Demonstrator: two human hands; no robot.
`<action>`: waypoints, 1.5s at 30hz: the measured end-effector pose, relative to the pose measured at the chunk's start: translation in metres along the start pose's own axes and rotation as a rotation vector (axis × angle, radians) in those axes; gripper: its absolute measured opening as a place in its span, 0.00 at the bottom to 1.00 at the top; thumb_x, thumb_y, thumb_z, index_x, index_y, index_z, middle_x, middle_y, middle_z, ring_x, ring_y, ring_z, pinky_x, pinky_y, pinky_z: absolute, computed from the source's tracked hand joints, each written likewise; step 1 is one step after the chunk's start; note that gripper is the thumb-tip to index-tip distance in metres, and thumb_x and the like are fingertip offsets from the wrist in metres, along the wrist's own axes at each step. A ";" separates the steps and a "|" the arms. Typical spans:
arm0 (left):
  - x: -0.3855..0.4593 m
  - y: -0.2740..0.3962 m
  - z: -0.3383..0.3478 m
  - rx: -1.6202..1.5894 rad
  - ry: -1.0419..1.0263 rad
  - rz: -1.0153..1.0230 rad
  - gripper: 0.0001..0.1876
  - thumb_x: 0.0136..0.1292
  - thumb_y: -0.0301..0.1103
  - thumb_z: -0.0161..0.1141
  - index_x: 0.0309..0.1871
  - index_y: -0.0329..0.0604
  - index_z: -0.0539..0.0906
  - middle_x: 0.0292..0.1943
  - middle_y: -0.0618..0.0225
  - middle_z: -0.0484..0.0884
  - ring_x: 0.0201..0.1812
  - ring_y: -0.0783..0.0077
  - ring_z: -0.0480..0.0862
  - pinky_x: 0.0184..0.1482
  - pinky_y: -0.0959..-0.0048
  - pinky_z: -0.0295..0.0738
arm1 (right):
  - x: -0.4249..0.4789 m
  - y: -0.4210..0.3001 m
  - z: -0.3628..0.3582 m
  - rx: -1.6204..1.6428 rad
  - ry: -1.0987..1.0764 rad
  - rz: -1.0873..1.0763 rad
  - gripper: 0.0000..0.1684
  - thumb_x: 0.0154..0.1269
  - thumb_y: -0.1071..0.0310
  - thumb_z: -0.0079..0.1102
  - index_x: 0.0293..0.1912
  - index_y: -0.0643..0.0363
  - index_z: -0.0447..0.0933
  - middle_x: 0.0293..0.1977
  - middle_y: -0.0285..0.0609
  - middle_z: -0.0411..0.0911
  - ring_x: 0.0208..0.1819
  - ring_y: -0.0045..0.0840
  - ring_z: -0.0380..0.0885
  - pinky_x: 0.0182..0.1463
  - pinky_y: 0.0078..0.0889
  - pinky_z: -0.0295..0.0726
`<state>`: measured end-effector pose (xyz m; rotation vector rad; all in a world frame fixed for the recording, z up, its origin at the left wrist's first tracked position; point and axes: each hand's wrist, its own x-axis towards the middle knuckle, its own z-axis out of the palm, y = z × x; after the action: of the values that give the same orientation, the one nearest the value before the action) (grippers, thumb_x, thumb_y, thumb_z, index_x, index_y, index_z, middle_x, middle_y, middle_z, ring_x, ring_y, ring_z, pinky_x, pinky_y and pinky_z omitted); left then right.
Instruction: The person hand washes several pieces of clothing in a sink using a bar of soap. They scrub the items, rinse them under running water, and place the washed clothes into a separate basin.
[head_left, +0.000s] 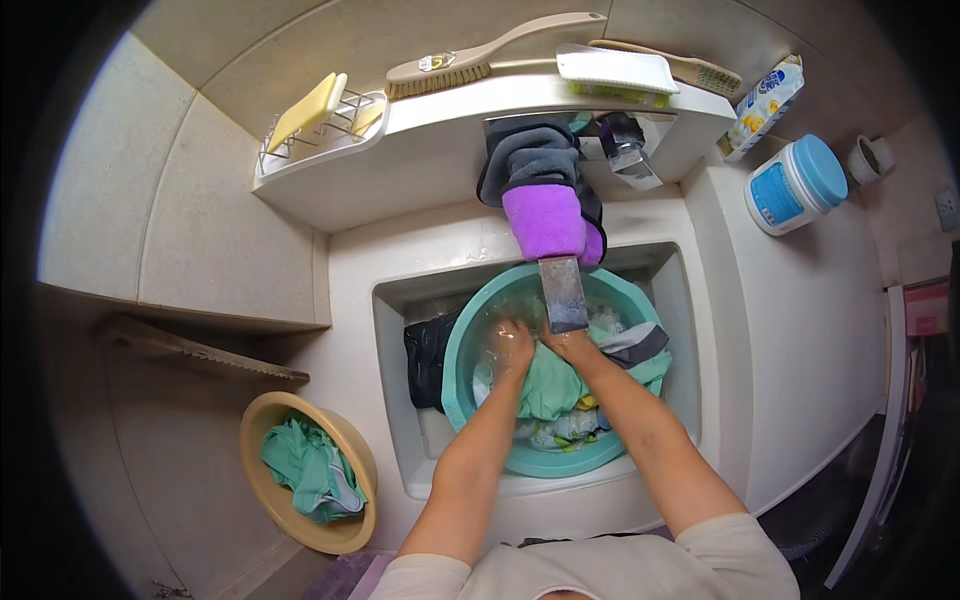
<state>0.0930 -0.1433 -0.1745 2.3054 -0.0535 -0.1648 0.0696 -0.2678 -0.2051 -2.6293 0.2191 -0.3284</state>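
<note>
Both hands are down in a turquoise plastic basin (459, 352) of water that stands in a white sink. My left hand (513, 343) is partly under water at the left of a light green cloth (553, 384); its fingers are blurred by the water. My right hand (568, 342) touches the upper right of that cloth, its fingers partly hidden by the metal faucet spout (564, 295). Whether either hand grips the cloth cannot be told. Wet patterned and grey-and-white fabric (634, 343) lies in the basin. Purple and grey cloths (544, 221) are wrapped around the faucet.
Dark fabric (431, 364) lies in the sink (686, 375) left of the basin. A tan basin (255, 450) with green clothes stands lower left. Scrubbing brushes (442, 73) and a soap rack (360, 120) sit on the back ledge, a blue-lidded tub (796, 184) at right.
</note>
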 end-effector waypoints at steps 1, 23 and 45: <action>-0.001 -0.003 -0.005 0.038 -0.016 -0.059 0.14 0.64 0.32 0.49 0.47 0.30 0.74 0.34 0.38 0.80 0.40 0.38 0.79 0.42 0.51 0.73 | 0.002 -0.008 -0.005 0.075 -0.096 0.079 0.11 0.48 0.67 0.63 0.34 0.59 0.80 0.31 0.55 0.78 0.39 0.56 0.76 0.45 0.54 0.75; 0.012 -0.073 0.003 -1.519 -0.238 -0.706 0.16 0.70 0.41 0.51 0.54 0.42 0.77 0.49 0.63 0.81 0.48 0.61 0.82 0.50 0.60 0.78 | 0.007 -0.104 -0.018 0.100 0.000 -0.050 0.18 0.60 0.56 0.56 0.34 0.64 0.79 0.32 0.60 0.79 0.38 0.53 0.79 0.42 0.49 0.77; -0.008 0.015 -0.054 -1.245 -0.135 -0.869 0.15 0.66 0.43 0.58 0.45 0.39 0.80 0.39 0.66 0.82 0.40 0.69 0.82 0.43 0.71 0.78 | 0.010 -0.081 -0.025 0.367 0.000 -0.124 0.13 0.63 0.60 0.59 0.32 0.60 0.78 0.23 0.55 0.76 0.29 0.45 0.80 0.34 0.44 0.77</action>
<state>0.0931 -0.1132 -0.1267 0.9454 0.7693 -0.5912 0.0801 -0.2105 -0.1428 -2.2833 -0.0061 -0.3721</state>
